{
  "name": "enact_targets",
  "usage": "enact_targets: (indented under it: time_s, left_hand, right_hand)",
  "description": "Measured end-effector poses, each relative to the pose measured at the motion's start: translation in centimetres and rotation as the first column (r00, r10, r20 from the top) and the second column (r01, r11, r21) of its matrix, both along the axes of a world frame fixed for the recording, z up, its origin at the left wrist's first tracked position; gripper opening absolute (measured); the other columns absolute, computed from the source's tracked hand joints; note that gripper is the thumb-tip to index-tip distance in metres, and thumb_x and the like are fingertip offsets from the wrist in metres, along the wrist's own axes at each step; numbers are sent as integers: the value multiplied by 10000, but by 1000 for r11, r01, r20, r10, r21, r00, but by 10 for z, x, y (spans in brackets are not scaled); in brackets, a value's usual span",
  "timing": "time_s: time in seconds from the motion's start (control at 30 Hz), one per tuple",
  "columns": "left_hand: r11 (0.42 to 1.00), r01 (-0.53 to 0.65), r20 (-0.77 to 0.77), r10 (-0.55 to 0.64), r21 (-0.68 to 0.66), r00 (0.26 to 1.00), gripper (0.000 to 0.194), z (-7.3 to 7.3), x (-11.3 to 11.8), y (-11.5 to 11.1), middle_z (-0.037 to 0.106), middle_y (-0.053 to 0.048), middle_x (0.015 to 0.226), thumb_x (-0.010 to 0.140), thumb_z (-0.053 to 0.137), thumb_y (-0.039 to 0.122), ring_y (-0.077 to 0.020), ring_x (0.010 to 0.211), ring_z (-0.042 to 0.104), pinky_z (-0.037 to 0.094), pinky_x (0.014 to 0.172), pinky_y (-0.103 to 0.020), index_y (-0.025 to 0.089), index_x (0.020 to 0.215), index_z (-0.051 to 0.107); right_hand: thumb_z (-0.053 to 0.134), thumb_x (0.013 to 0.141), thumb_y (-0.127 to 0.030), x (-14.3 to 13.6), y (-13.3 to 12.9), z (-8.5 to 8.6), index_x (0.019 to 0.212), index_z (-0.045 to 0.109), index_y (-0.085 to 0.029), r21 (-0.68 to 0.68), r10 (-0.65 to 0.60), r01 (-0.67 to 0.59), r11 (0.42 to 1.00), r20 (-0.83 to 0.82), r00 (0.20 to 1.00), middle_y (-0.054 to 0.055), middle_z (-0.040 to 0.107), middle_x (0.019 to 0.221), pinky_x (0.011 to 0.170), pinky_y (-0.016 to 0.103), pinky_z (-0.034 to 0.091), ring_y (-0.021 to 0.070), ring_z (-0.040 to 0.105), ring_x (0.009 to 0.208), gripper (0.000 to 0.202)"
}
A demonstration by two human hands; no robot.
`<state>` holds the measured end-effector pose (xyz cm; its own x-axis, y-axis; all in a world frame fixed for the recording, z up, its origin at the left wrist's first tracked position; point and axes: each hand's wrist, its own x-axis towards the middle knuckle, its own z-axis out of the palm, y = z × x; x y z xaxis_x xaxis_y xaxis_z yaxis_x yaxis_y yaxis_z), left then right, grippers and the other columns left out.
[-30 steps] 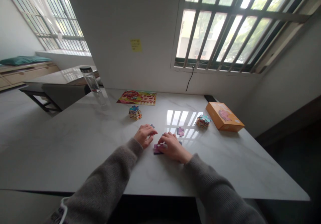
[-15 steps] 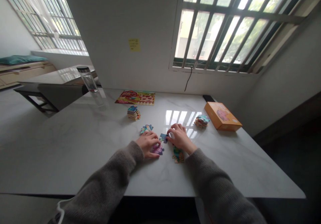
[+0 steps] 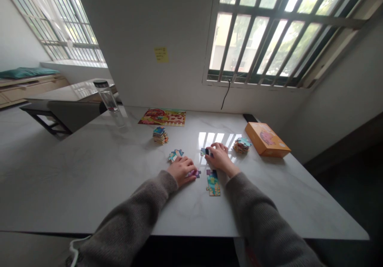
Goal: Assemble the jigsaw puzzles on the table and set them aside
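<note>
My left hand point(image 3: 183, 170) is closed over a pink-purple puzzle piece point(image 3: 197, 173) lying on the marble-patterned table point(image 3: 119, 187). My right hand point(image 3: 220, 156), thumb and fingers bent together, grips a dark blue puzzle piece point(image 3: 204, 152) at the table surface. Below it lies a joined strip of green and tan pieces point(image 3: 213, 183). Just beyond my left hand are loose teal pieces point(image 3: 176, 154). One stack of pieces point(image 3: 160, 136) stands at the back left, another stack point(image 3: 241, 145) to the right of my right hand.
A colourful picture sheet point(image 3: 163, 117) lies near the wall. An orange box point(image 3: 267, 139) and a dark phone-like object point(image 3: 249, 118) are at the back right. A clear bottle point(image 3: 107, 96) stands at the left back edge.
My right hand has moved away and to the right with the dark blue piece, apart from the pink one. My left hand has shifted slightly right with the pink piece.
</note>
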<state>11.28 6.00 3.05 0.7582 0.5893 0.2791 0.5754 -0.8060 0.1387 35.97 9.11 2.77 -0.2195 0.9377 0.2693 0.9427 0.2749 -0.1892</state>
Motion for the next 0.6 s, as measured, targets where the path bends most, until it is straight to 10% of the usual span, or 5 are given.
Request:
enact_targets:
  time_s: [0.23,0.6]
  left_hand:
    - [983,-147,-104,158,111,982,126,11,31,3,664,-66,1051,924,612,324,-255,1026,559,339,1006,-489,239,997,670]
    - [987,-149,25,151,-52,988,256,15,55,42,652,-29,1306,987,461,245,-194,1217,556,322,1104,-407,242,1162,649]
  right_hand:
    - [416,1009,-326,34,-2,7,1422,501,-140,-52,-77,71,996,-122,990,150,603,1217,988,372,386,269,523,1126,461]
    - [677,850,-451,40,-17,11,1178,667,-224,-203,-113,116,972,28,993,122,600,1197,920,384,376,313,503,1136,399]
